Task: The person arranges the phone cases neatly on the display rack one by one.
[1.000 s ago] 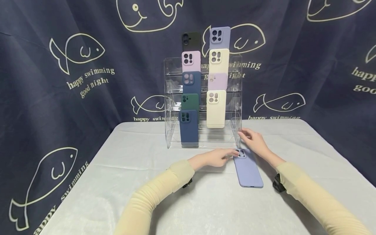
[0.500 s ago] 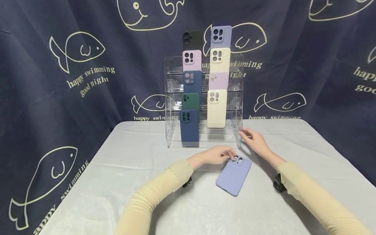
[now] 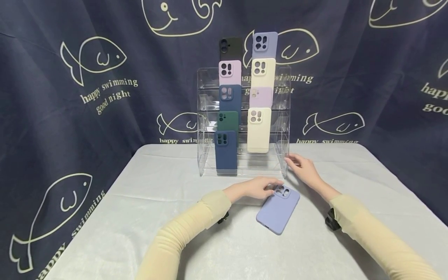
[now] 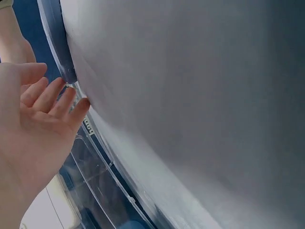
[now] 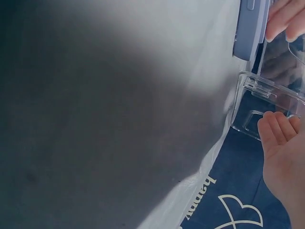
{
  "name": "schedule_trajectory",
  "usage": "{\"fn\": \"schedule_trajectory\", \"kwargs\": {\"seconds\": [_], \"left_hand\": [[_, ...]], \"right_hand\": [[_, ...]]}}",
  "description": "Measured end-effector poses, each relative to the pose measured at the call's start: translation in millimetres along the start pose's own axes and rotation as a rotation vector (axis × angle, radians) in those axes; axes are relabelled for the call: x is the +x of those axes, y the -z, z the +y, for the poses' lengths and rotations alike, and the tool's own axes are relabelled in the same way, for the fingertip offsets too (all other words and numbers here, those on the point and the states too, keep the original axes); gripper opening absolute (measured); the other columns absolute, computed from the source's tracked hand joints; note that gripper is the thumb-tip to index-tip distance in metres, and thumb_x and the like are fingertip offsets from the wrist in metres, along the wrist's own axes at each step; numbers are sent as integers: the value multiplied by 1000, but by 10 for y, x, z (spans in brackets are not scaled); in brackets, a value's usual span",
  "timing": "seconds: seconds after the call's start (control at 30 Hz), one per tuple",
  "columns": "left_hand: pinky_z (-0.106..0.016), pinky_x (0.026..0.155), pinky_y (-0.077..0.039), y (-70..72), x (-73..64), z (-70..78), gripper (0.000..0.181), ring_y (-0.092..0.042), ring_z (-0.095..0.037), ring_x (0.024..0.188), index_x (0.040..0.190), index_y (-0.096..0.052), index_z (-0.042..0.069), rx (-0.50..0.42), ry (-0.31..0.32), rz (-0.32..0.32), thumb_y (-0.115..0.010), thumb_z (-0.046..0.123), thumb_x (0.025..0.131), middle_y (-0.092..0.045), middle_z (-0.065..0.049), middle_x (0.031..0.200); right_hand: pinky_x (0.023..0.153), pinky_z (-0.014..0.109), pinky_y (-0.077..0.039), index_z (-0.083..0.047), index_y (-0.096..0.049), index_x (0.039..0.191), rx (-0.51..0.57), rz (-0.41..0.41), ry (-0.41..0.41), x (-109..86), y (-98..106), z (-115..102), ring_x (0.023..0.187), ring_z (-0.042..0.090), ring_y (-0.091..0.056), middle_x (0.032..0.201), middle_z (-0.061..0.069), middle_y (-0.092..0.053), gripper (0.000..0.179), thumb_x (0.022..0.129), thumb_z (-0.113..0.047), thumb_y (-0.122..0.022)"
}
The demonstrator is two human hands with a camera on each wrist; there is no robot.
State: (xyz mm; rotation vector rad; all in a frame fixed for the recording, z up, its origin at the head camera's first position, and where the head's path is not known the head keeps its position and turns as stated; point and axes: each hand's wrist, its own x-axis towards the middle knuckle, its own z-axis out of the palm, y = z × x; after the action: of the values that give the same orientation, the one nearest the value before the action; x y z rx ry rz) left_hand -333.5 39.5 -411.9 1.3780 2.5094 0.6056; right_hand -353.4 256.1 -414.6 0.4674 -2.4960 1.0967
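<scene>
A lavender-blue phone case [image 3: 278, 212] lies back up and slantwise on the table, its camera cutouts toward the stand. My left hand [image 3: 255, 187] is at that end, index finger along the top edge and thumb at the near corner. In the left wrist view, the fingers of the left hand [image 4: 47, 109] are loosely extended beside the end of the case [image 4: 56, 38]. My right hand [image 3: 303, 170] touches the right side of a clear acrylic display stand [image 3: 285, 144]. In the right wrist view, fingers of the right hand [image 5: 281, 143] lie against the stand's side panel.
Two columns of phone cases stand on the tiers: a navy case [image 3: 226, 153] lowest at left, a cream case [image 3: 259, 132] lowest at right. A white cloth covers the table [image 3: 168, 179]. Behind hangs a dark blue curtain [image 3: 115, 128] with fish drawings.
The lavender-blue case has swung round and its near end has moved left. My left hand's fingers have shifted from its cutouts to its top corner. My right hand stays at the stand.
</scene>
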Motion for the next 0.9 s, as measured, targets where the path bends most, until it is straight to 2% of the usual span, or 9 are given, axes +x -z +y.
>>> {"fn": "schedule_trajectory", "kwargs": {"seconds": [0.03,0.2,0.33,0.53,0.63,0.73,0.9], "left_hand": [[-15,103,-38,1,-4,5,43,-51,-11,122,139,-44,12,-13,5,-2,-48,12,96,-52,-4,137],[-14,99,-41,-1,-10,6,37,-55,-12,117,132,-51,10,-60,17,8,-53,13,95,-60,-5,126],[-12,94,-43,-9,0,-2,33,-58,-10,109,125,-58,10,-36,38,16,-60,18,92,-60,-3,117],[-11,83,-45,-24,15,-26,43,-57,-7,95,131,-55,11,17,97,5,-61,27,91,-57,-2,118],[-9,76,-43,-27,16,-27,40,-55,-4,87,127,-58,12,42,94,-4,-62,28,91,-60,-1,114],[-8,72,-42,-26,13,-24,37,-54,-3,83,124,-62,12,30,87,-12,-63,28,90,-61,-1,108],[-7,73,-43,-35,14,-33,36,-55,-1,84,120,-64,13,-2,84,-24,-66,29,88,-58,1,102]], "right_hand": [[89,50,-51,7,-56,121,0,0,-1,0,-2,-1,99,43,-63,113,27,-63,39,97,-24,-52],[89,51,-50,6,-56,121,-5,-4,-11,1,-3,16,99,43,-63,115,26,-62,41,97,-26,-52],[90,51,-50,5,-56,122,-4,-10,-17,3,-3,22,100,43,-62,116,26,-62,41,97,-27,-52],[91,51,-50,5,-56,122,-4,-16,-35,1,1,2,102,42,-62,117,25,-62,42,97,-28,-52],[91,51,-49,5,-55,123,-6,-22,-38,-12,4,-11,102,43,-62,116,26,-62,42,97,-29,-51],[91,52,-50,5,-55,123,-6,-26,-37,-15,3,-10,101,43,-62,116,26,-62,43,97,-29,-51],[91,52,-50,5,-55,123,-8,-30,-34,-4,4,3,102,44,-61,116,27,-62,43,98,-29,-50]]}}
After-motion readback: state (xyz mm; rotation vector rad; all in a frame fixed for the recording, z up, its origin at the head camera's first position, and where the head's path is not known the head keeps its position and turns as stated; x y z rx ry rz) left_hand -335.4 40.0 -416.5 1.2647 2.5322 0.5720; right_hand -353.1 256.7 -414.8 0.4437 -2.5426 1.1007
